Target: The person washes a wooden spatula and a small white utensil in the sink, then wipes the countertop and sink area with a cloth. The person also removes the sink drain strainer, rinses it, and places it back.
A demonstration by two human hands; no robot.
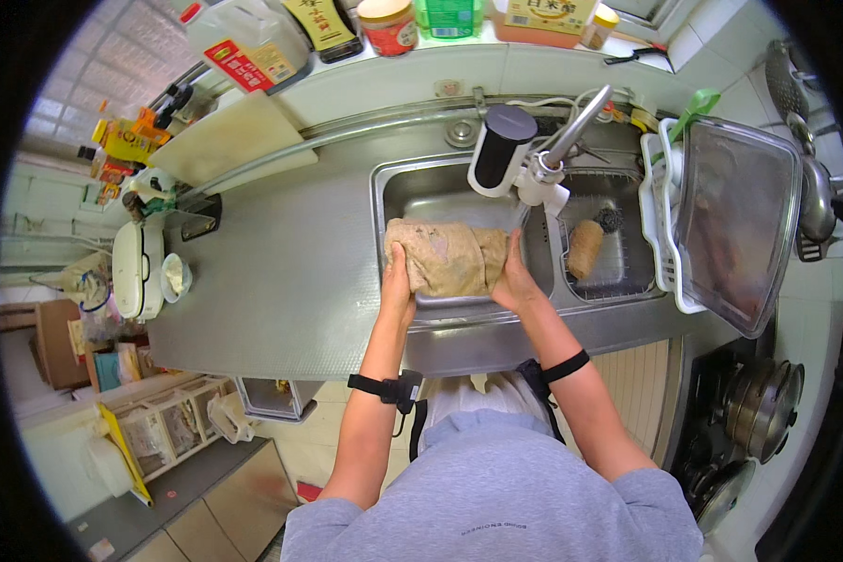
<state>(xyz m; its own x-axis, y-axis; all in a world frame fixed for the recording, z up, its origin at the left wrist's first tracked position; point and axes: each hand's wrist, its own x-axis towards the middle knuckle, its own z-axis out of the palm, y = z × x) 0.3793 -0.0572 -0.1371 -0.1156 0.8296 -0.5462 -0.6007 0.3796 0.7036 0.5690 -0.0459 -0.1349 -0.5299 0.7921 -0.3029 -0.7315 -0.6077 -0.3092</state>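
A folded tan cloth (449, 258), worn and stained, is stretched between my two hands above the large stainless-steel basin (456, 186). My left hand (397, 281) grips its left end, thumb on top. At the other end, my right hand (513, 277) holds the edge; the fingers of both hands are partly hidden beneath the cloth. Just beyond my right hand stands the faucet (548, 168) with a white fitting, next to a white and black water filter (502, 151). The smaller basin (622, 260) to the right holds a brown cylindrical scrubber (585, 249) and a dark scouring ball (610, 220).
A white dish rack (667, 218) with a clear lid (737, 225) stands right of the sink. Steel countertop (288, 267) stretches left, with a small bowl (176, 277) at its far end. A cutting board (232, 140) leans at the back. Bottles and jars (386, 28) line the ledge.
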